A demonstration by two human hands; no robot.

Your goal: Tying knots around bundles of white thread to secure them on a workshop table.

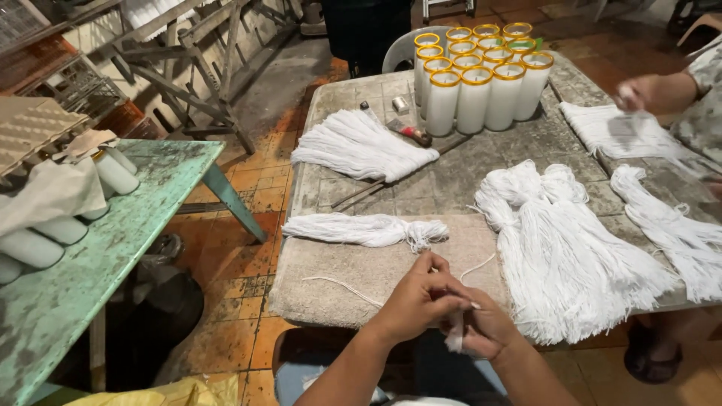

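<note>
Hands meet low over the near edge of the grey stone worktop (451,180): left hand (414,297) curls down, pinching thin white cotton strings (456,337) that right hand (489,327) grips from below; tied white bundle (365,229) lies just beyond.

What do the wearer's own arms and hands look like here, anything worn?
Both forearms are bare as far as the picture shows: no sleeves, gloves or watch. The left hand and right hand show no rings or markings I can make out.

white glass candles (481,83) crowd the table (361,101), knife (410,134) beside.
</note>
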